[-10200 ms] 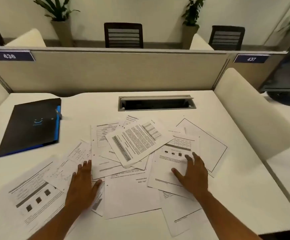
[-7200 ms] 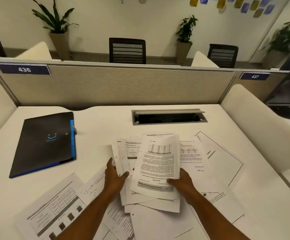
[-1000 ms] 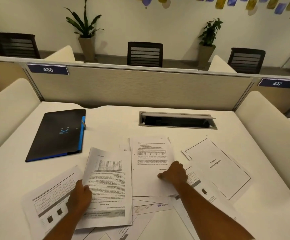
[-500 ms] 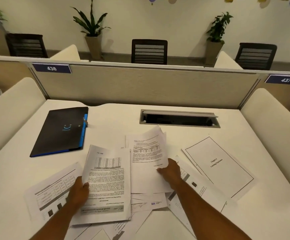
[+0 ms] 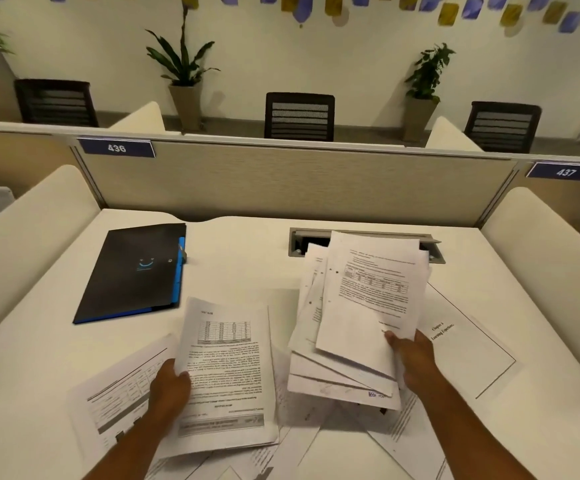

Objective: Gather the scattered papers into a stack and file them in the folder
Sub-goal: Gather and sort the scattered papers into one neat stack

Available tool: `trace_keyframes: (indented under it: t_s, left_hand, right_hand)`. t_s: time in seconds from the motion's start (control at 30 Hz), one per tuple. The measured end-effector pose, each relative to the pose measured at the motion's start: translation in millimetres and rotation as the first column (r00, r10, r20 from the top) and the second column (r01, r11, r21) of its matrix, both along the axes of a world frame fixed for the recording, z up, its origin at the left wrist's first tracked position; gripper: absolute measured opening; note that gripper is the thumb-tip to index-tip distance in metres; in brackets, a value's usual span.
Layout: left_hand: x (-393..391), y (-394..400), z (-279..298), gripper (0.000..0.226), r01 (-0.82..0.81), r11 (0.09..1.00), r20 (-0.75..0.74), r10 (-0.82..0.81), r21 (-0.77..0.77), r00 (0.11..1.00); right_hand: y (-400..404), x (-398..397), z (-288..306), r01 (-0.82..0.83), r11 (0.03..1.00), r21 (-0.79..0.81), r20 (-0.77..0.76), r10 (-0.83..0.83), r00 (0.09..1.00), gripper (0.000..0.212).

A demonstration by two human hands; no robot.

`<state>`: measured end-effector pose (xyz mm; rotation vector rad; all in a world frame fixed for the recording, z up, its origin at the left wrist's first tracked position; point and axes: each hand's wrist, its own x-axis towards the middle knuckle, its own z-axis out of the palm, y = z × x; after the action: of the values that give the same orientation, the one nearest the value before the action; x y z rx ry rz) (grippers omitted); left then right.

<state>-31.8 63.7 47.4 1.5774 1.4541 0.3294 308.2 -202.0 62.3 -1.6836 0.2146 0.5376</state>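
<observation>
- While your right hand [image 5: 416,358] lifts a fanned bundle [image 5: 358,317] off the desk [image 5: 247,258], that bundle covers most of the cable slot [image 5: 434,249] at the far middle and whatever lies under it.
- Your right fingers are hidden behind the bundle; only the thumb shows, pinched on its near right corner.
- Your left hand [image 5: 169,388] is closed on the left edge of a table sheet [image 5: 226,372], thumb on top, fingers hidden beneath.
- Print on every page is too small or blurred to read, apart from a chapter heading on the bordered sheet [image 5: 468,344] lying flat to the right.
- Loose papers [image 5: 295,452] at the near edge are cut off by the frame, and your arms cross them.
- Another sheet [image 5: 115,403] lies flat, partly under your left hand and the table sheet.
- Your folder [image 5: 132,271] lies shut on the far left of the desk, well apart from both hands.
- Beyond the desk stands a partition [image 5: 299,181] with tags 436 and 437, and past it chairs [image 5: 299,116] and potted plants [image 5: 181,64].
</observation>
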Motion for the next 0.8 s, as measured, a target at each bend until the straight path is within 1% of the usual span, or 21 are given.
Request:
trace_keyframes:
  t_s: [0.07,0.2,0.27,0.33,0.4,0.47,0.53,0.6,0.67,0.73,0.8]
  left_hand:
    - [2,1,0,0.030,0.023,0.999,0.031,-0.022,-0.027,0.999]
    - [12,-5,3,0.026,0.122,0.989,0.112,-0.112,-0.083,0.987]
    - [18,-6,2,0.030,0.135,0.983,0.145,-0.117,-0.121,0.983]
    - [22,-5,0,0.042,0.136,0.973,0.180,-0.102,-0.187,0.978]
    - [26,-2,-4,0.057,0.137,0.951,0.232,-0.072,-0.277,0.970]
    - [29,-1,-6,0.067,0.146,0.939,0.269,-0.060,-0.312,0.961]
    - [28,-3,-3,0.065,0.172,0.942,0.297,-0.082,-0.289,0.951]
    - [25,-3,-3,0.054,0.181,0.948,0.305,-0.097,-0.263,0.948]
    - [22,-3,-4,0.048,0.174,0.952,0.292,-0.097,-0.251,0.951]
    - [21,-3,-5,0.045,0.163,0.955,0.296,-0.086,-0.247,0.951]
    - [19,-3,-6,0.045,0.158,0.959,0.292,-0.085,-0.237,0.953]
  right_hand:
    - [2,-6,0,-0.003,0.999,0.031,-0.021,0.004,1.000,0.045]
    - [19,-37,2,-0.081,0.995,0.059,-0.040,0.083,0.996,0.034]
    - [30,-56,-3,-0.105,0.992,0.066,-0.046,0.108,0.993,0.037]
    - [41,-74,-9,-0.140,0.988,0.062,-0.044,0.143,0.989,0.041]
    - [49,-89,-13,-0.164,0.985,0.043,-0.042,0.166,0.985,0.039]
    - [56,-102,-17,-0.190,0.981,0.030,-0.029,0.191,0.981,0.038]
    - [59,-110,-17,-0.217,0.976,0.019,-0.009,0.217,0.976,0.037]
    - [61,-112,-18,-0.234,0.972,-0.002,0.031,0.234,0.972,0.038]
    - [62,-111,-19,-0.239,0.968,-0.076,0.079,0.244,0.966,0.038]
    - [61,-108,-19,-0.224,0.966,-0.130,0.110,0.238,0.965,0.040]
    - [60,-104,-21,-0.201,0.968,-0.148,0.118,0.219,0.969,0.040]
